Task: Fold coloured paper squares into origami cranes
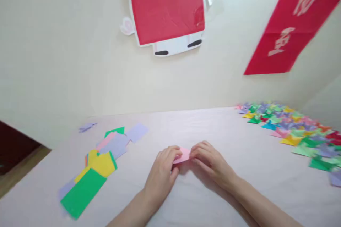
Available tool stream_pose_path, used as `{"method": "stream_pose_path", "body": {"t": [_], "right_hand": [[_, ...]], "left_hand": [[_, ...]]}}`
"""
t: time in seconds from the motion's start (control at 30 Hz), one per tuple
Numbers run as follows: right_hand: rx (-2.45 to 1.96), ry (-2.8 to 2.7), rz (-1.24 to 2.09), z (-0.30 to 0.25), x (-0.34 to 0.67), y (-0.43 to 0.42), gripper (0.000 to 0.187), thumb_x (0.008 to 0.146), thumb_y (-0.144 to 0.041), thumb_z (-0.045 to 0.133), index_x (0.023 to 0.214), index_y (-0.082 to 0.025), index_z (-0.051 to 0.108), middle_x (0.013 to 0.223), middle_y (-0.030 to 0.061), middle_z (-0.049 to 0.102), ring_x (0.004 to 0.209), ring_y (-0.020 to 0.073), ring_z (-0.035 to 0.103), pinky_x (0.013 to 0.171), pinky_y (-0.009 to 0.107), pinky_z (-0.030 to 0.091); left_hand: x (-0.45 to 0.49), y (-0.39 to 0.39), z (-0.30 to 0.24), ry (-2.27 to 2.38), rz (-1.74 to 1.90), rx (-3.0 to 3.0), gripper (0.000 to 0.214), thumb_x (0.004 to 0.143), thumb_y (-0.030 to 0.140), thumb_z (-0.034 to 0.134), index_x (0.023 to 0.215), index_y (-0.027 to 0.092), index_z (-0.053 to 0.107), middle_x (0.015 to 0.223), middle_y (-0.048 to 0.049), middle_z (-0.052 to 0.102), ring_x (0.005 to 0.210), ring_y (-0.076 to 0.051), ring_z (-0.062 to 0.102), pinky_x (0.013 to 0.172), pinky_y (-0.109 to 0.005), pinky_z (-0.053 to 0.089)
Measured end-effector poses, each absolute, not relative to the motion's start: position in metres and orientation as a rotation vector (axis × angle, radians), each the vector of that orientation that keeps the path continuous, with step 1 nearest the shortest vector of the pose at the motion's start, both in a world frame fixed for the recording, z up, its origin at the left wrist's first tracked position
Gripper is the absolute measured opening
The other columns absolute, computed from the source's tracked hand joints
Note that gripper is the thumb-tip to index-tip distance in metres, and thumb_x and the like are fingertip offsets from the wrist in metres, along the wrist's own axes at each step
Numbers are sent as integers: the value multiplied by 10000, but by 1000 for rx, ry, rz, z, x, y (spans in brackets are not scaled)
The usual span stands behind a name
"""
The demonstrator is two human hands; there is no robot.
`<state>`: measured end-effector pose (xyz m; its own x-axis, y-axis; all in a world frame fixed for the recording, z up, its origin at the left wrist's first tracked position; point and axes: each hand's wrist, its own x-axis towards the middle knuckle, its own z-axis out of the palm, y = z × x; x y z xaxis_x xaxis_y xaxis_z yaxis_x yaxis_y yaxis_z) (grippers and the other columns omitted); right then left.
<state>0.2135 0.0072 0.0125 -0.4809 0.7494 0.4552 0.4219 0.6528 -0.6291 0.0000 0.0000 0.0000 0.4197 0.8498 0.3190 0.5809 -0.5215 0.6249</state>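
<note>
A small piece of pink paper (183,155), partly covered by fingers, is held just above the white table surface (170,198). My left hand (165,167) pinches its left side, thumb below and fingers on top. At its right edge my right hand (207,160) closes on the paper with thumb and fingertips. The sheet looks folded, though the fingers hide its full outline.
Loose coloured paper lies to the left, including a green sheet (83,193), yellow pieces (102,165) and a lilac sheet (137,132). Many folded paper figures (291,140) crowd the right side. A wall (170,81) with red decorations (167,7) rises behind.
</note>
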Motion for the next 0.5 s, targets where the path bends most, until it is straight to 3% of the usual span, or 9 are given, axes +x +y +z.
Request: {"method": "stream_pose_path", "body": {"t": [0.3, 0.4, 0.5], "right_hand": [[-955, -1995, 557, 9, 221, 12, 290, 976, -385, 471, 788, -213, 609, 763, 38, 638, 766, 181, 541, 729, 307, 427], [-1036, -1775, 796, 9, 223, 12, 325, 919, -451, 544, 715, -204, 600, 705, 13, 606, 696, 163, 540, 673, 280, 421], [-1140, -1349, 1052, 10, 227, 11, 367, 842, -530, 609, 701, -193, 572, 631, -24, 540, 583, 127, 483, 562, 243, 385]], "left_hand": [[-3, 1, 8, 1254, 844, 2240, 248, 847, 152, 484, 1051, 239, 596, 1174, -70, 627, 1093, -235, 575, 949, -403, 447], [-35, 18, 26, 1471, 818, 2143, 188, 846, 263, 483, 973, 220, 614, 1019, -63, 671, 985, -243, 616, 892, -385, 466], [-108, 41, 48, 1734, 586, 1939, 212, 776, 395, 509, 770, 209, 609, 778, -36, 669, 771, -247, 637, 726, -346, 488]]}}
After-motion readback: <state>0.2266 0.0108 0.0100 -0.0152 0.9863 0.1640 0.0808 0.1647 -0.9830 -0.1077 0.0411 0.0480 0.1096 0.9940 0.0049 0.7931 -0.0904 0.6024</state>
